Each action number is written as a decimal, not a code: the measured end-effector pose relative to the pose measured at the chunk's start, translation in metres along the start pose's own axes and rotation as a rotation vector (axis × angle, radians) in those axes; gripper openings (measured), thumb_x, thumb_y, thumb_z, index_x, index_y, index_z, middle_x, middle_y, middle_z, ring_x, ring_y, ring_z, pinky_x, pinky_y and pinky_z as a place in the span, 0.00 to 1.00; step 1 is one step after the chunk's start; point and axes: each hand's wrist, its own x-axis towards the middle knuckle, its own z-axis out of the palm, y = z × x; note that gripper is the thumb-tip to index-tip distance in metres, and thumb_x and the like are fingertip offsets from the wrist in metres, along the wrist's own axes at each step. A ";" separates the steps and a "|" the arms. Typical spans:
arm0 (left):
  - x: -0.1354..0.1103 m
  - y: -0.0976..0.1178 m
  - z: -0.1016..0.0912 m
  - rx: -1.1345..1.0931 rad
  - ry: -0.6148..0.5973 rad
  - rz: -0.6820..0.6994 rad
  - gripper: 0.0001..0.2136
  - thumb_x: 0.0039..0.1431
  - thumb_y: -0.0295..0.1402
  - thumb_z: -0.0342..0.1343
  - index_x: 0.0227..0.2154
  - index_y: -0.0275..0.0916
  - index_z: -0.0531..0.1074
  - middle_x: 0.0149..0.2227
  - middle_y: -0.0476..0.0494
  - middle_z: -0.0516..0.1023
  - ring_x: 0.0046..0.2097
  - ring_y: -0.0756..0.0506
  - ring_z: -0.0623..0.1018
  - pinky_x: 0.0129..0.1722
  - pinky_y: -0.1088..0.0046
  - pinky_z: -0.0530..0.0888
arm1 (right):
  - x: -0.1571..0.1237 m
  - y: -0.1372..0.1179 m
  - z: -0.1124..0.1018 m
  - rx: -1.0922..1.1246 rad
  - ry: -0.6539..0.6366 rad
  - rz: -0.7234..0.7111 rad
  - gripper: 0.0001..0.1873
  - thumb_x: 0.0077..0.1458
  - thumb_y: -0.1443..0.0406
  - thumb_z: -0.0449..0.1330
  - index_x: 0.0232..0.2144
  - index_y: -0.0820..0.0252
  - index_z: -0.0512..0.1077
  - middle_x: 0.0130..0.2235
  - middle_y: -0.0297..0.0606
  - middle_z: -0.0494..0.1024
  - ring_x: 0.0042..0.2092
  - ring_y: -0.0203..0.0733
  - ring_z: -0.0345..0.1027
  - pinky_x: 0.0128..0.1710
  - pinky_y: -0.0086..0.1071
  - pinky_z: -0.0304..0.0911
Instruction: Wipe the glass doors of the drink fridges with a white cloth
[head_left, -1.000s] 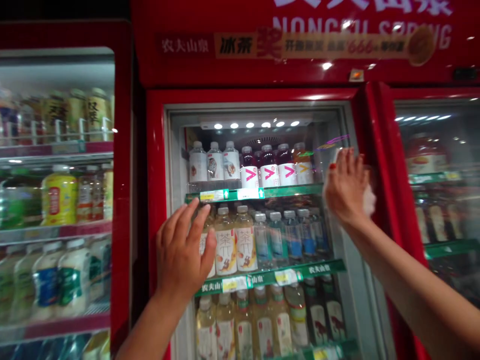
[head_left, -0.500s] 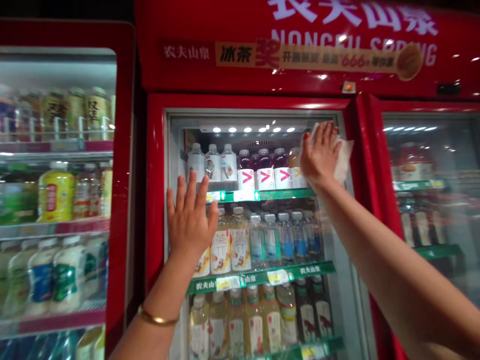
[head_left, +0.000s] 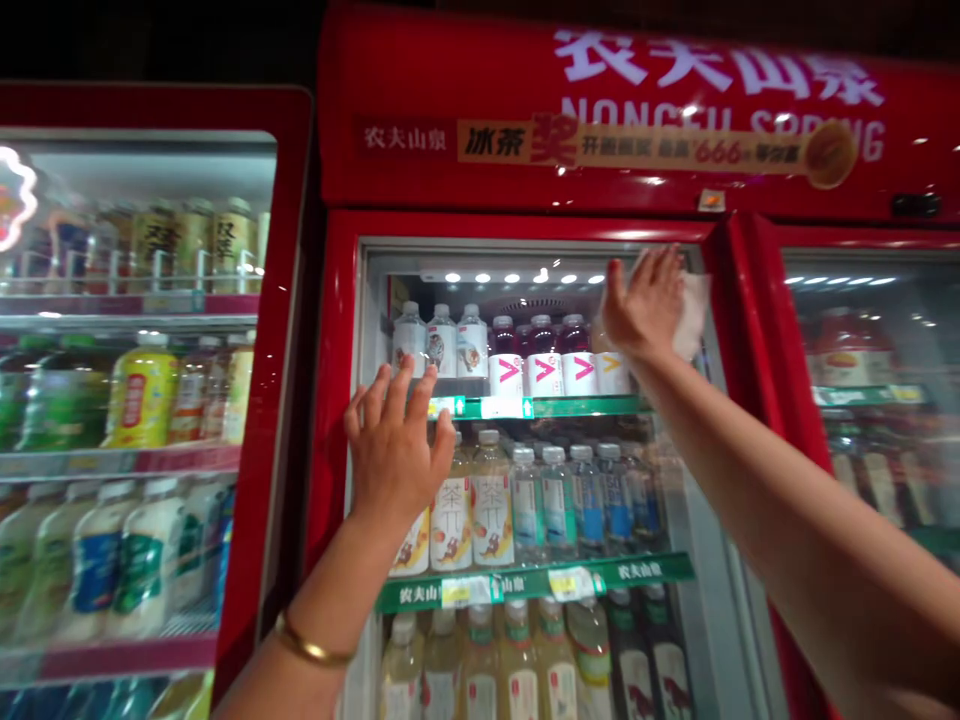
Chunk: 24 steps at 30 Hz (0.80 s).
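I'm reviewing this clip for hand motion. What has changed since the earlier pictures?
The right hand, pressing a white cloth to the glass door, slid up and left. The left hand rose on the glass, fingertips now above the green shelf edge. The cloth stayed under the right hand; the bottles stayed put.

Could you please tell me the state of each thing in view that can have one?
left hand, open, fingers spread on the glass
right hand, open, pressed on the cloth
white cloth, crumpled against the glass
fridge door, shut
fridge lights, on
bottles, upright on shelves
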 end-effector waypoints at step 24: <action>0.042 -0.015 0.001 -0.105 -0.106 -0.068 0.30 0.72 0.35 0.44 0.75 0.36 0.59 0.80 0.36 0.56 0.81 0.35 0.54 0.81 0.44 0.49 | -0.039 -0.015 -0.024 -0.047 -0.179 -0.113 0.36 0.76 0.53 0.38 0.79 0.55 0.51 0.83 0.42 0.38 0.82 0.66 0.23 0.75 0.78 0.22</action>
